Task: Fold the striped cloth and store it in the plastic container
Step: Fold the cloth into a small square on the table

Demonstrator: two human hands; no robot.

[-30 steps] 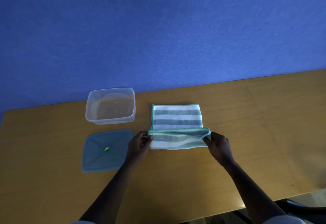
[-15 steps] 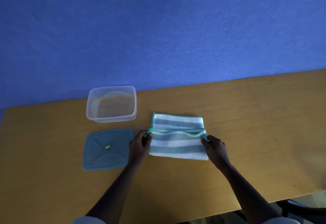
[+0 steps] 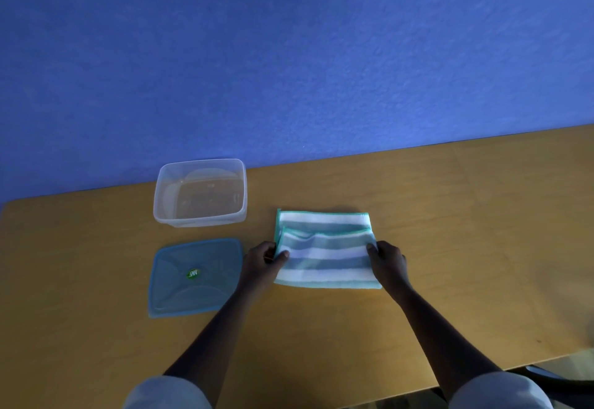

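A green-and-white striped cloth (image 3: 325, 254) lies folded on the wooden table, its upper layer reaching close to the far edge of the lower one. My left hand (image 3: 263, 262) pinches the cloth's left side, thumb on top. My right hand (image 3: 387, 259) grips the right side the same way. The clear plastic container (image 3: 200, 192) stands open to the far left of the cloth, with nothing in it.
The container's blue lid (image 3: 194, 276) lies flat on the table (image 3: 466, 231) just left of my left hand, in front of the container. A blue wall rises behind the table. The table's near edge runs at lower right.
Both hands have carried the near edge of the cloth away from me, laying the upper layer over the lower one. The fold now covers most of the cloth.
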